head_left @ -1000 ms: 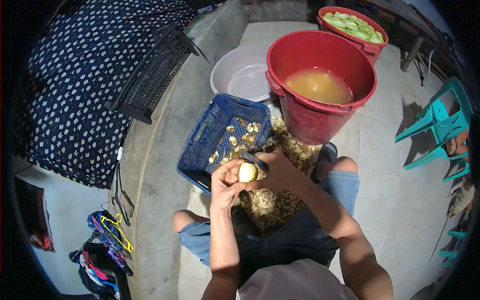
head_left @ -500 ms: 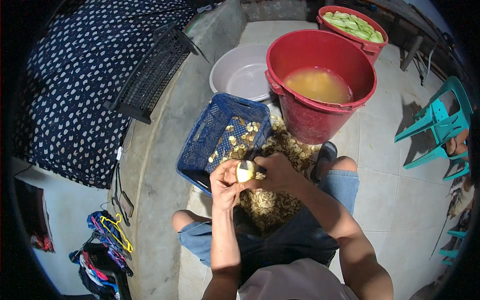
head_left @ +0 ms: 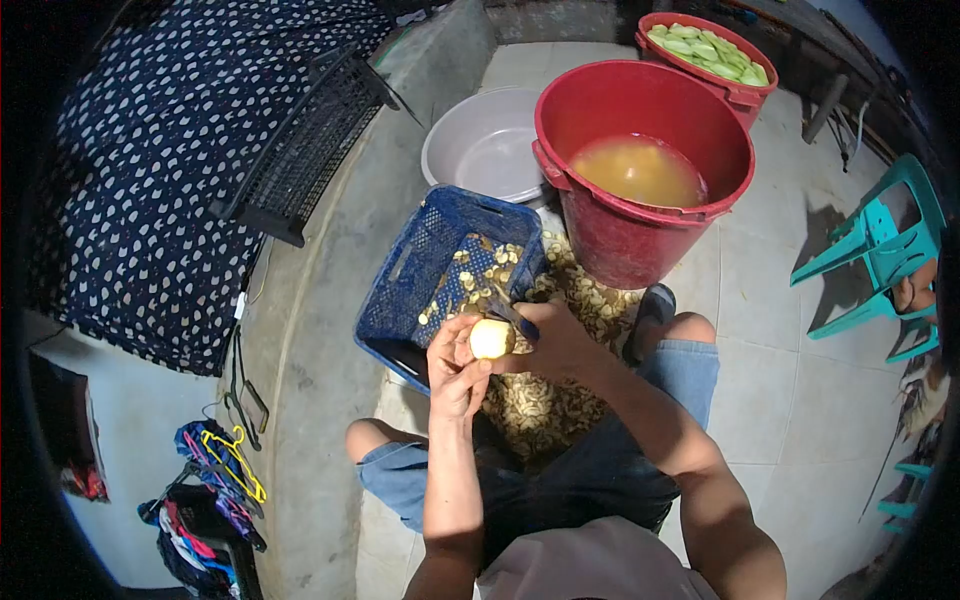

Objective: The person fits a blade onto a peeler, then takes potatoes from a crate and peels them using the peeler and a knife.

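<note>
My left hand (head_left: 455, 368) is closed around a peeled, pale yellow potato (head_left: 491, 339), its fingers behind and below it. My right hand (head_left: 553, 340) is closed on a knife (head_left: 512, 314) with a dark blade. The blade points up and left, just above the potato. The right fingers partly hide the handle. Under both hands, peelings (head_left: 530, 412) cover the floor between my legs. Just beyond my left hand, a blue plastic crate (head_left: 385, 285) holds scattered peelings and pieces.
Ahead stands a red bucket (head_left: 625, 240) of cloudy yellowish water, beside a grey basin (head_left: 440, 150). Behind it, another red tub (head_left: 748, 95) holds pale green slices. A black crate (head_left: 300, 150) leans on the concrete ledge (head_left: 320, 300) at left. Green chairs (head_left: 880, 245) stand at right.
The knife has lifted off the potato's face and swung up and away, uncovering its pale surface. Both hands stay in nearly the same place.
</note>
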Available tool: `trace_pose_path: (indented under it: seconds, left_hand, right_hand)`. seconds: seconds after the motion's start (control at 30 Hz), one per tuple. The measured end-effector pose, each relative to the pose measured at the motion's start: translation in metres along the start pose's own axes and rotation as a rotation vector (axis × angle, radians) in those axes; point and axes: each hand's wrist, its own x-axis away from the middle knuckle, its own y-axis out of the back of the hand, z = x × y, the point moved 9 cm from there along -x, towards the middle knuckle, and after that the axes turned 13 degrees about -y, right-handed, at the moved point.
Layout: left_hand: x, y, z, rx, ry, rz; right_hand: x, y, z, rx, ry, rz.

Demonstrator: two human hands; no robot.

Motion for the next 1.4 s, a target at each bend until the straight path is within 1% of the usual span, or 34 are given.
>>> trace_pose_path:
  seconds: [0.13, 0.2, 0.3, 0.37, 0.4, 0.47, 0.5, 0.57, 0.6, 0.67, 0.7, 0.77, 0.83, 0.93, 1.03, 1.1, 1.17, 1.2, 1.27, 1.4]
  left_hand:
    - [0.002, -0.003, 0.004, 0.016, 0.081, 0.042]
    - [0.002, -0.003, 0.005, 0.028, 0.08, 0.049]
    - [0.002, -0.01, 0.004, 0.053, 0.052, 0.043]
    - [0.002, -0.011, 0.006, 0.068, 0.023, 0.03]
    - [0.002, -0.006, 0.006, 0.036, -0.012, -0.009]
    - [0.001, -0.002, 0.004, -0.013, -0.085, -0.084]
    - [0.001, -0.002, 0.006, -0.014, -0.084, -0.085]
    - [0.002, 0.003, 0.004, -0.022, -0.135, -0.157]
    - [0.002, 0.003, 0.004, -0.021, -0.135, -0.158]
    - [0.002, 0.0, 0.006, 0.015, -0.077, -0.159]
    - [0.001, 0.002, 0.003, 0.014, -0.08, -0.16]
    - [0.0, -0.003, 0.005, 0.052, 0.018, -0.052]
    - [-0.001, -0.001, 0.001, 0.036, 0.022, -0.047]
    - [-0.002, -0.006, -0.001, 0.031, 0.079, 0.036]
    - [-0.002, -0.01, -0.003, 0.027, 0.066, 0.082]
    - [-0.001, -0.006, -0.002, 0.008, 0.032, 0.046]
    - [0.0, -0.005, 0.002, -0.012, -0.002, 0.008]
    - [0.0, -0.003, 0.002, -0.022, -0.048, -0.05]
    - [0.001, 0.005, 0.004, -0.016, -0.106, -0.13]
    - [0.003, 0.005, 0.005, 0.004, -0.116, -0.175]
  right_hand:
    - [0.001, 0.0, 0.009, -0.06, 0.011, 0.049]
    - [0.001, 0.0, 0.011, -0.106, 0.008, 0.067]
    - [0.001, 0.001, 0.013, -0.04, 0.033, 0.052]
    - [0.002, -0.001, 0.004, 0.195, 0.043, 0.014]
    - [0.003, -0.003, 0.001, 0.195, 0.043, 0.013]
    - [0.005, 0.005, 0.001, 0.445, 0.023, -0.157]
    - [0.005, 0.005, 0.002, 0.444, 0.022, -0.156]
    - [0.004, 0.004, 0.005, 0.6, -0.011, -0.15]
    - [0.003, 0.002, 0.005, 0.6, -0.011, -0.149]
    - [0.005, 0.01, 0.012, 0.23, 0.08, -0.21]
    - [0.004, 0.01, 0.011, 0.23, 0.082, -0.207]
    - [0.001, 0.006, -0.002, 0.024, -0.013, -0.07]
    - [-0.001, 0.004, -0.002, 0.026, 0.011, -0.037]
    - [0.001, -0.002, 0.002, 0.036, 0.04, 0.023]
    - [0.002, -0.003, 0.008, 0.028, 0.048, 0.059]
    - [0.004, -0.001, 0.014, 0.009, 0.049, 0.068]
    - [0.004, 0.004, 0.016, 0.217, 0.021, -0.018]
    - [0.004, 0.004, 0.014, 0.218, 0.021, -0.017]
    - [0.003, 0.005, 0.001, 0.534, -0.058, -0.099]
    - [0.002, -0.001, -0.001, 0.601, -0.052, -0.064]
